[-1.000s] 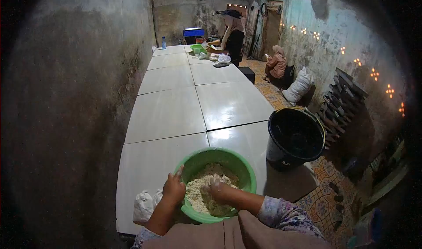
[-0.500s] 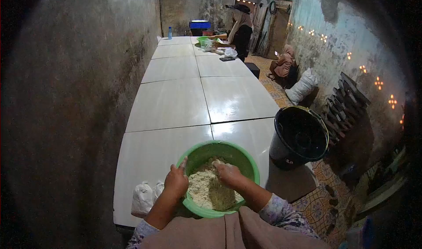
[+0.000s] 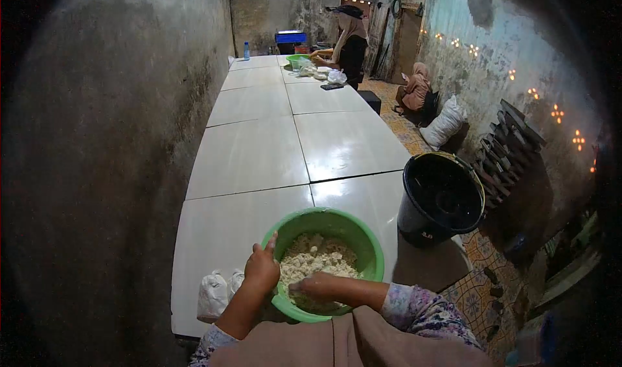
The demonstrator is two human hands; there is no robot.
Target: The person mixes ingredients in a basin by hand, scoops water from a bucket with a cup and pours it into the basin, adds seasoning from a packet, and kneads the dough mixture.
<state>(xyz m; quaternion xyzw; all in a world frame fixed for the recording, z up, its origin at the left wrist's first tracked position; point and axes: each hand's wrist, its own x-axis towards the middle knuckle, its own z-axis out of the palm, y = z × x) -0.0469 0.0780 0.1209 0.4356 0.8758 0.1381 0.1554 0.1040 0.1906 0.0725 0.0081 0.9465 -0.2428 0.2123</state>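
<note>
A green plastic basin stands at the near end of the table, holding pale, crumbly dough. My left hand grips its left rim, one finger pointing up with white flour on the tip. Deep inside, on the near side, my right hand is curled into the crumbly dough; its fingertips are hidden in it. Two clear bags of white powder sit on the table just left of my left forearm.
The long white-tiled table runs away from me beside a wall. At its right edge stands a black bucket. Farther off, a person works at another green basin. Someone sits near a white sack.
My right hand has moved from the basin's far middle toward me and to the left, pushing through the dough. My left hand keeps its place on the rim.
</note>
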